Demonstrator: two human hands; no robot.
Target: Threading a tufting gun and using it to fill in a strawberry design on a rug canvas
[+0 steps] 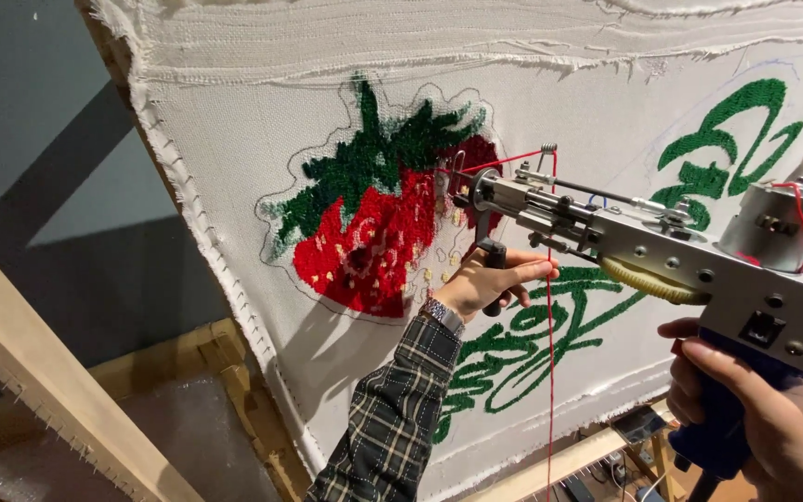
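A metal tufting gun [643,242] points left at a white cloth [262,139] stretched on a wooden frame. Its needle tip touches the right side of a tufted red strawberry [374,246] with green leaves [374,153]. My left hand [490,284], in a plaid sleeve with a wristwatch, grips the gun's black front handle. My right hand [764,418] holds the blue rear grip. Red yarn [550,372] runs down from a guide at the gun's front.
Green tufted lettering [522,349] covers the cloth at lower right, and a green swirl [727,139] sits at upper right. A wooden frame beam [39,372] crosses the lower left. Small items lie on the floor at lower right.
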